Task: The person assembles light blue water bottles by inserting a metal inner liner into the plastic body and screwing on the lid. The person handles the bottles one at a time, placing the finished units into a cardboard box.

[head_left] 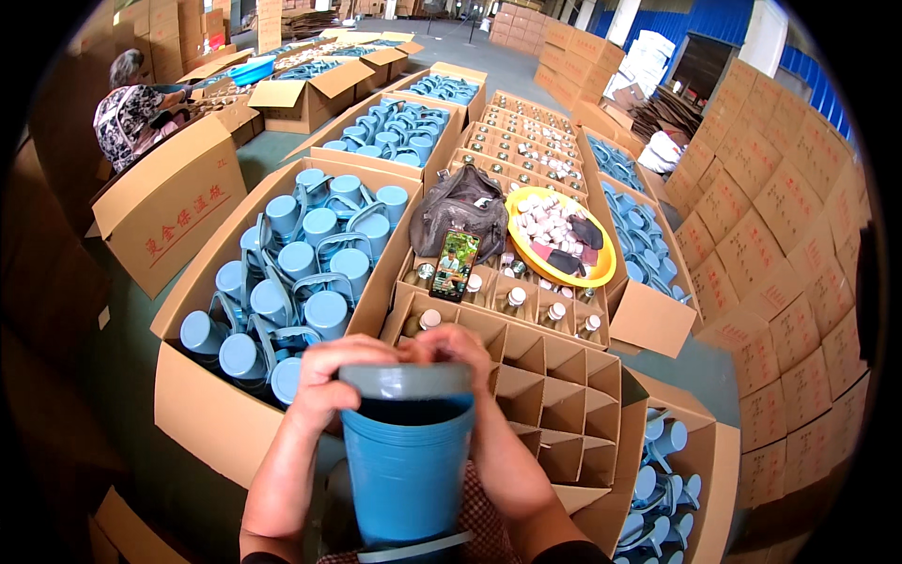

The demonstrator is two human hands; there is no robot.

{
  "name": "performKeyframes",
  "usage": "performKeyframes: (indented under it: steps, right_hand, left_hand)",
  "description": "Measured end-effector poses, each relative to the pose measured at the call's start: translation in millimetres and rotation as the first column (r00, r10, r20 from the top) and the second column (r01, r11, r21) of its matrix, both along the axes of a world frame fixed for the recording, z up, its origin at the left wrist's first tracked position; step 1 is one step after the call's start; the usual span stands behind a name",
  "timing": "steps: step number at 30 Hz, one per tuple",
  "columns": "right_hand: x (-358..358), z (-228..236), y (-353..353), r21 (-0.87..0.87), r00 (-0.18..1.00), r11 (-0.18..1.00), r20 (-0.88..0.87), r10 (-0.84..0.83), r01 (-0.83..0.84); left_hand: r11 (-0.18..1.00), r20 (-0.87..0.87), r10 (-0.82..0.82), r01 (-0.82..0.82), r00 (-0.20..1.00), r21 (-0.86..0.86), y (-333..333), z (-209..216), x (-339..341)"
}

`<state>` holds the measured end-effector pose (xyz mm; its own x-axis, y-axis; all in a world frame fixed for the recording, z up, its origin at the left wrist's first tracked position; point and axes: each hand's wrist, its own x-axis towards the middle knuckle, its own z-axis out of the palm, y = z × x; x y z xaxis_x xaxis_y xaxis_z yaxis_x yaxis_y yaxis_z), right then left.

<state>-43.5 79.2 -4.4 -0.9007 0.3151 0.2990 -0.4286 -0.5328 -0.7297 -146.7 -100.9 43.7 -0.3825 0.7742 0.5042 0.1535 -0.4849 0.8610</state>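
Observation:
A tall blue thermos shell (pixel 406 479) stands upright close to my body, its dark open top facing up and a handle band low on its front. Just above the opening, tilted, is a grey-blue ring-shaped collar (pixel 406 381). My left hand (pixel 340 374) grips the collar's left side, thumb in front and fingers over the far edge. On its far right side my right hand (pixel 453 350) is closed with bent fingers, partly hidden by the collar and slightly blurred. Directly beyond is a cardboard box with divider cells (pixel 564 414); a few far cells hold silvery glass liners with white caps (pixel 430 320).
At left stands a carton of blue thermos shells (pixel 319 226); another is at lower right (pixel 662 498). Ahead, a yellow basin (pixel 587 274) of white caps, a dark bag (pixel 460 211) and a phone (pixel 454 265) rest on liner boxes. Stacked cartons (pixel 752 216) line the right. Another person (pixel 136 113) sits far left.

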Motion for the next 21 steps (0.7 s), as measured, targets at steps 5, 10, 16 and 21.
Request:
performKeyframes:
  steps: [5, 10, 16, 21]
  right_hand:
    - [-29, -84, 31, 0.44, 0.81, 0.873, 0.422, -0.407, 0.209]
    - [-43, -108, 78, 0.96, 0.493, 0.279, 0.243, -0.835, -0.002]
    - [-78, -127, 94, 0.927, 0.59, 0.041, 0.272, -0.76, -0.374]
    - [-89, -156, 108, 0.918, 0.646, -0.036, 0.25, -0.721, -0.396]
  left_hand:
    - [0.831, 0.131, 0.553, -0.556, 0.823, -0.017, 11, 3, -36]
    - [0.79, 0.743, 0.455, -0.608, 0.491, -0.081, 3, -59, -66]
    - [0.881, 0.907, 0.335, -0.425, 0.254, -0.206, 39, -88, -37]
    - [0.91, 0.932, 0.304, -0.348, 0.195, -0.224, 28, -150, -44]
